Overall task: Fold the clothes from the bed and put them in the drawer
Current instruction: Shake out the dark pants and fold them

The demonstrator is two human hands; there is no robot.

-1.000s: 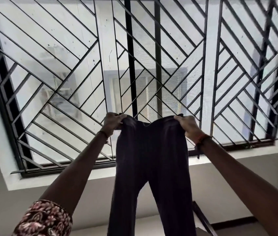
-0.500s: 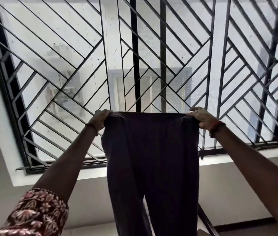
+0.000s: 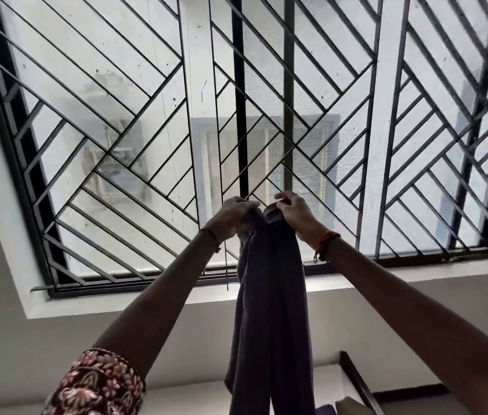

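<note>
Mid-frame, the left hand [image 3: 232, 215] and right hand [image 3: 295, 215] sit side by side atop hanging trousers [image 3: 269, 310], the window grille [image 3: 117, 115] behind.

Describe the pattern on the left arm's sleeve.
The left sleeve has a floral print, pale pink on dark maroon, best seen in the head view.

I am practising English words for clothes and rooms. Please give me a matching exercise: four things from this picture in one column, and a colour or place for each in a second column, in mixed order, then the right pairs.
Things
1. trousers
2. window grille
3. wristband
4. sleeve

Descriptions
A. floral pattern, on the left arm
B. dark, hanging from the left hand and right hand
C. red-orange, round the right wrist
D. black bars, behind the hands

Pairs: 1-B; 2-D; 3-C; 4-A
</note>
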